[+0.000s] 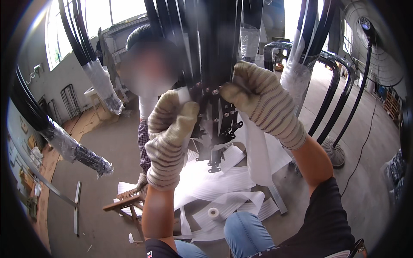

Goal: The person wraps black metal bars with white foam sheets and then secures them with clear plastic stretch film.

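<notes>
A bundle of long black metal bars (213, 51) hangs upright in front of me, with drilled brackets (221, 129) at its lower end. Both my hands wear striped knitted gloves. On the bundle's left side my left hand (167, 137) is closed, its thumb and fingers pinching the edge of a white foam sheet (184, 95). My right hand (269, 105) is raised at the right side, fingers curled and thumb near the bars. White foam (258, 150) hangs down from beneath it; its fingertips' exact grip is partly hidden.
More white foam sheets (219, 180) and a tape roll (213, 212) lie below, beside a wooden stool (124, 201). Another person (144, 103) stands behind the bundle. Plastic-wrapped bars (101, 86) hang left; bent black tubes (333, 99) and a fan (368, 56) stand right.
</notes>
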The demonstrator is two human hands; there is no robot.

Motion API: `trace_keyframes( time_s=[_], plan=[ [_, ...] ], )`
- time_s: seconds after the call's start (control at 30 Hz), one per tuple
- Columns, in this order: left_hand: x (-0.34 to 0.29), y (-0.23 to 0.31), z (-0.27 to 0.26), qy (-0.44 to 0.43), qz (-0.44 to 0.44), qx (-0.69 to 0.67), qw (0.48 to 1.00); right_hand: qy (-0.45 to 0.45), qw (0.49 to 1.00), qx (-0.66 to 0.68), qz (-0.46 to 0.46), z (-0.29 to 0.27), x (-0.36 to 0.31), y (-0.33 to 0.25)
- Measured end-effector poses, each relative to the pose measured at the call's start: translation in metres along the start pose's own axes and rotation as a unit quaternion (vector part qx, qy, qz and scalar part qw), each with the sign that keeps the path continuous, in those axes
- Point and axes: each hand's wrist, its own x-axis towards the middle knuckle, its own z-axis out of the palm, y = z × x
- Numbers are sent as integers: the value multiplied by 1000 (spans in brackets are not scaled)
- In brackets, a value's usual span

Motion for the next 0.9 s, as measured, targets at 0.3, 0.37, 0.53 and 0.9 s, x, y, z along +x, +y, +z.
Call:
trace_keyframes(
  time_s=[0.3, 0.37, 0.53, 0.9],
  plan=[
    [-9, 8, 9, 57, 2, 87, 995, -30, 969, -243, 44, -12, -14, -38],
    [-12, 7, 2, 45, 8, 92, 995, -6, 969, -241, 55, -16, -18, -36],
    [-18, 9, 12, 115, 34, 156, 980, 116, 961, -223, -112, -37, -21, 1],
    [-9, 3, 47, 20, 155, 447, 881, 22, 987, 153, 40, -18, -10, 1]
  ],
)
